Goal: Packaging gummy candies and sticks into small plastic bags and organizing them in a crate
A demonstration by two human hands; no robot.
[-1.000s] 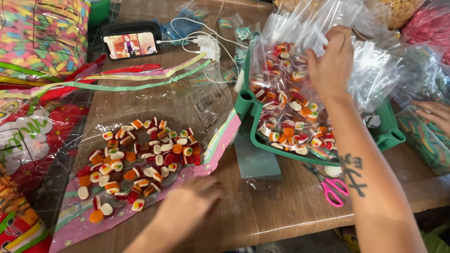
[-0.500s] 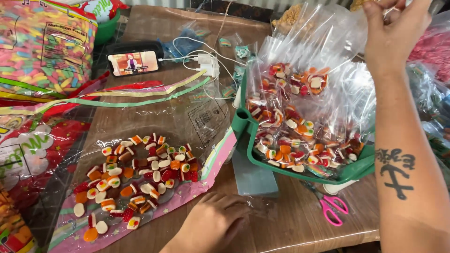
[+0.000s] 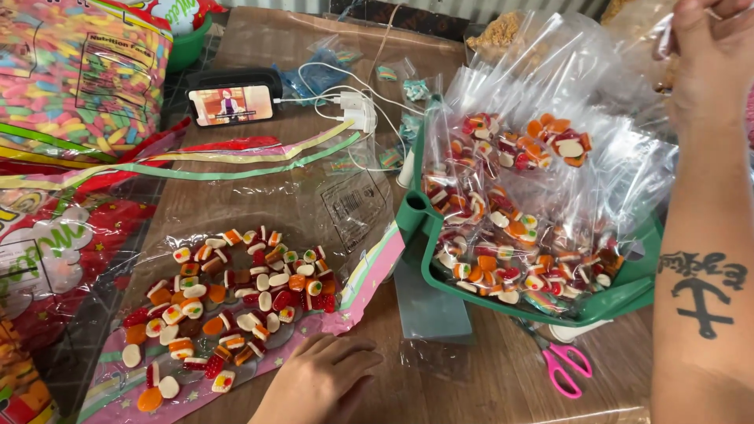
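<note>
My left hand (image 3: 318,381) lies palm down on the wooden table (image 3: 259,47), fingers loosely apart, holding nothing. It rests just below a torn-open clear bag with a pink edge (image 3: 369,275), on which several orange, red and white gummy candies (image 3: 228,302) are spread. My right hand (image 3: 711,55) is raised at the top right, its fingers closed on the top of a clear plastic bag (image 3: 664,35). Below it a green tray (image 3: 416,216) holds several small clear bags filled with the same candies (image 3: 510,212).
Pink-handled scissors (image 3: 565,365) lie under the tray's front edge. A phone (image 3: 233,104) with a lit screen, a white charger and cable (image 3: 357,106) sit at the back. Large bags of colourful candy (image 3: 71,71) and red packaging (image 3: 55,259) crowd the left side.
My right hand has lifted from the bags in the tray up to the top right, pulling a clear bag with it. My left hand shifted slightly on the table.
</note>
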